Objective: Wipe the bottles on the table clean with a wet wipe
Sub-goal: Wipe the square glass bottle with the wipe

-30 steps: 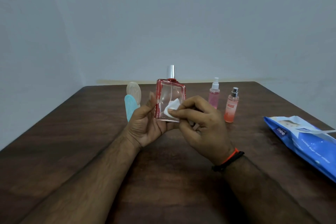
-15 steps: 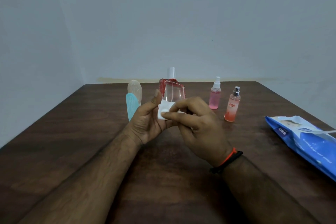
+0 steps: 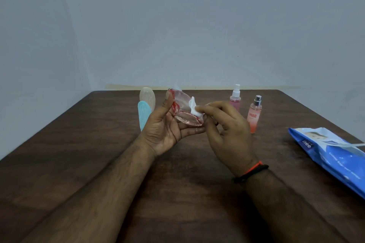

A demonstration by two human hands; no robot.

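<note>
Above the table, left hand fingers clamp the tilted bottle; right hand fingers pinch the wipe against it.

Dark wooden table, pale blue-grey wall

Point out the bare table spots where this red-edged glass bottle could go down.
Bare wood lies left of the blue oval bottle, and between the forearms and the blue wipes pack. It is crowded by the pink spray bottle and orange spray bottle.

dark wood table, clear glossy bottle
</note>
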